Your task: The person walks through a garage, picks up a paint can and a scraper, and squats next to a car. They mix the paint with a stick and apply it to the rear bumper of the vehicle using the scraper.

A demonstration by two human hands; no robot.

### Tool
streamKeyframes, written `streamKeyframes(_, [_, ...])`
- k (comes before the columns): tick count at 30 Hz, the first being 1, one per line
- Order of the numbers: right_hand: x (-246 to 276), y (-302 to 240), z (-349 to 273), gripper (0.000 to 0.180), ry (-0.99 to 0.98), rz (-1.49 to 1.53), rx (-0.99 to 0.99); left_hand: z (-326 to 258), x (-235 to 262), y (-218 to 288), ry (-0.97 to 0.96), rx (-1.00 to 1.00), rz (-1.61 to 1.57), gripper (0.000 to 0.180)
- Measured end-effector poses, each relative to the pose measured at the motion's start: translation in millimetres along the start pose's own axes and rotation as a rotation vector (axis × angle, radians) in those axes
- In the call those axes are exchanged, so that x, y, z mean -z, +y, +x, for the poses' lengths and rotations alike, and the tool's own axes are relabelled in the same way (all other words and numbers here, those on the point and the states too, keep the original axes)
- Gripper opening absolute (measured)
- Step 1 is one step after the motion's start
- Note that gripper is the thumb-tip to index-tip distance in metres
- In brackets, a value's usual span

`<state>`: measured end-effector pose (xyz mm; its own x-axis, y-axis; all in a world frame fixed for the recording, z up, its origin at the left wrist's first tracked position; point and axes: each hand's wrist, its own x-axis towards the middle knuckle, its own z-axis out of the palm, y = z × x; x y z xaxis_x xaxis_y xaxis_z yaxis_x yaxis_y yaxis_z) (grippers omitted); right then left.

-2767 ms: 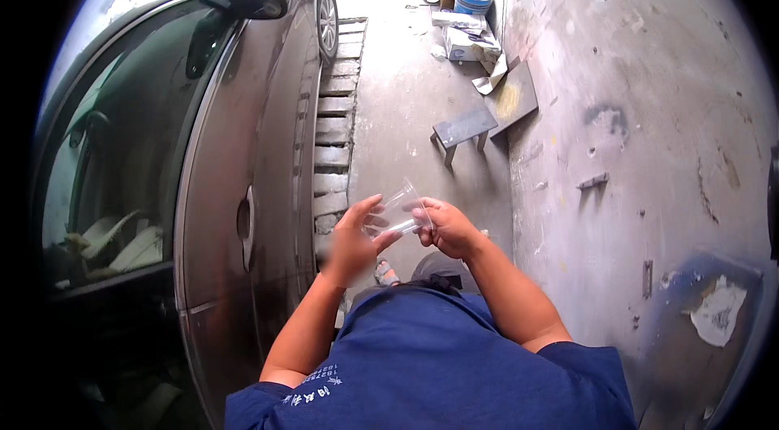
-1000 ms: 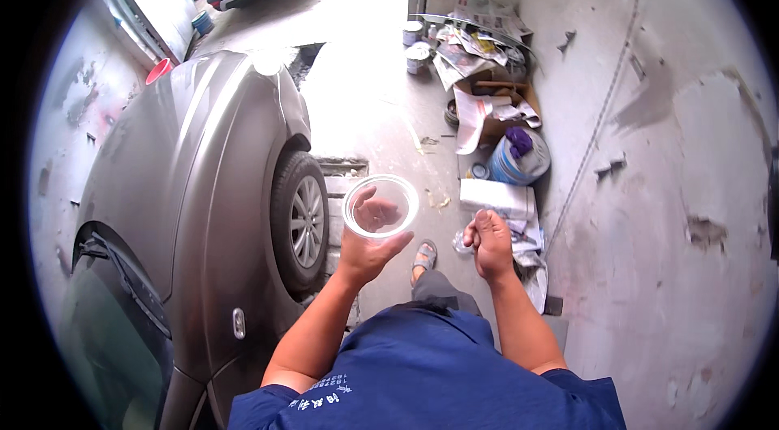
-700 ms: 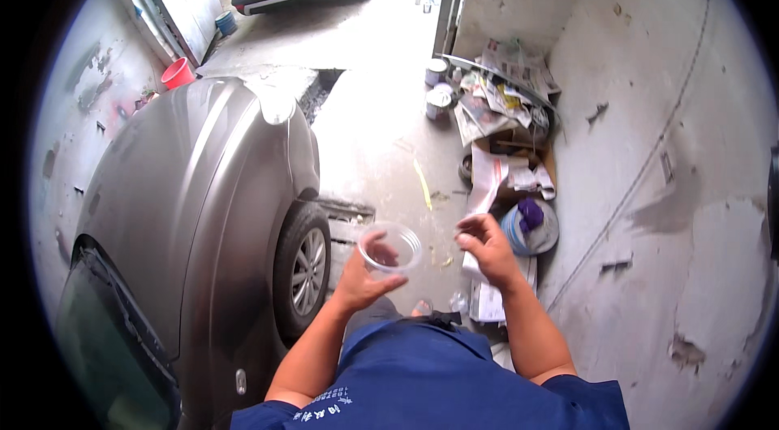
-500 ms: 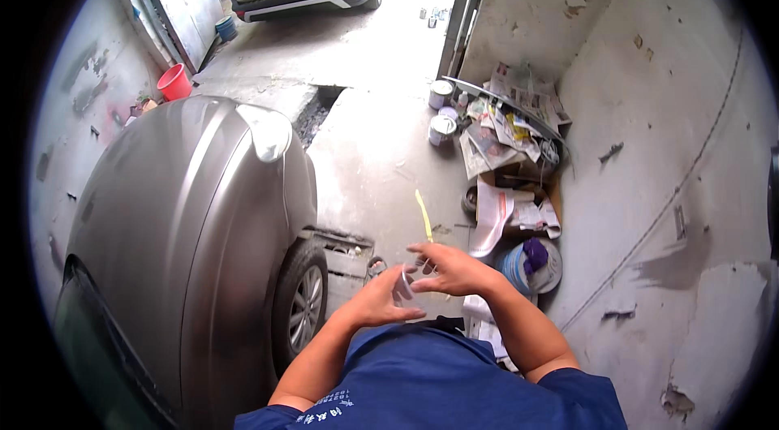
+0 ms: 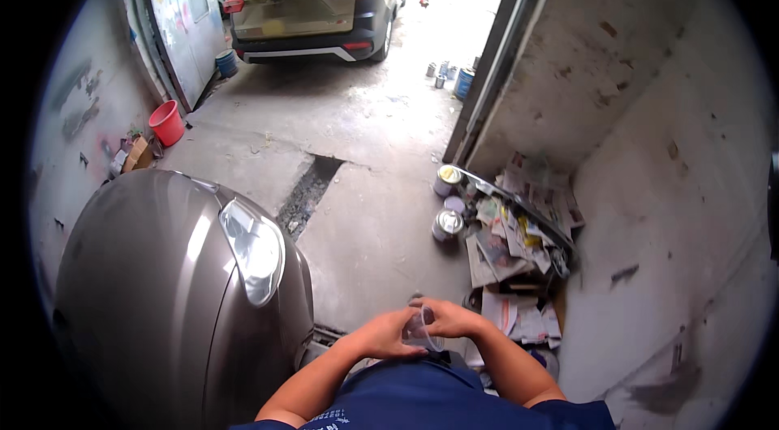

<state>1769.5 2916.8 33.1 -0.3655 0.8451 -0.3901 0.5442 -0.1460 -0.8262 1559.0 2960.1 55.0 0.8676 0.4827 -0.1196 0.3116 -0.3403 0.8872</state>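
Close in front of my waist is a clear plastic cup [image 5: 422, 333], tilted, with its rim showing between my hands. My left hand [image 5: 389, 334] is curled round its left side. On the other side my right hand [image 5: 451, 319] grips it with bent fingers. Some of the fingertips are hidden behind the cup and each other. What the cup contains, if anything, I cannot make out.
A brown-grey car [image 5: 154, 268] with a clear headlight [image 5: 253, 251] stands at my left. Paint cans [image 5: 447, 224] and piled newspapers [image 5: 519, 247] line the right wall. Ahead are a floor trench [image 5: 310, 196], a red bucket [image 5: 167, 123] and a parked SUV [image 5: 304, 12].
My view has tilted up and forward, so more of the doorway and SUV shows. Both hands have drawn closer together round the cup, nearer my body.
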Motion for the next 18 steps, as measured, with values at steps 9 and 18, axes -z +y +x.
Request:
streamKeyframes(9, [180, 16, 180, 0.058, 0.016, -0.055, 0.11, 169, 133, -45, 0.092, 0.173, -0.059, 0.079])
streamKeyframes(18, [313, 20, 302, 0.05, -0.22, 0.147, 0.093, 285, 254, -86, 0.235, 0.202, 0.09, 0.086])
